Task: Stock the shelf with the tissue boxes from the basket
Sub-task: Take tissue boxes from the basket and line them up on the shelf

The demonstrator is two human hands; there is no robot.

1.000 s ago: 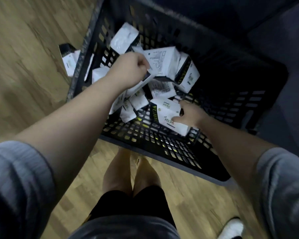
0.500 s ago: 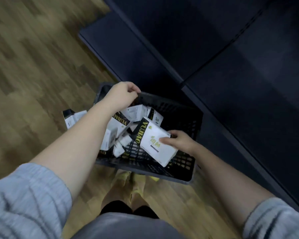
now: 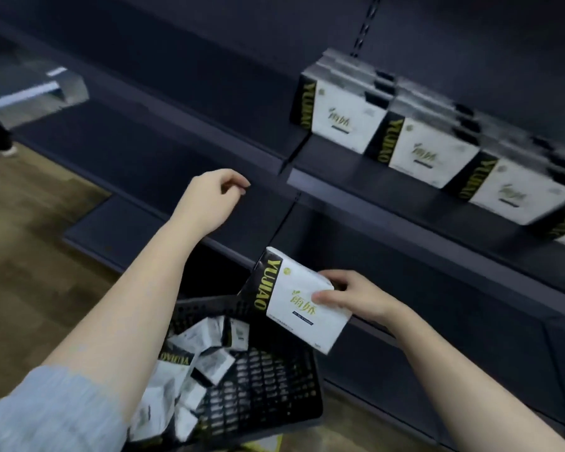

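White with a black side band, the tissue box is pinched at its right edge by the right hand, thumb on the printed face, just above the black basket on the near floor. The left hand hangs loosely curled and empty, further left before the dark shelf. The held box looks light and slightly soft, so an edge pinch should do; squeezing hard could dent it. Gold letters on the band read "YUJIAO", as best I can tell; the face writing is too blurred. A row of stocked boxes stands far right, and more packs lie in the basket.
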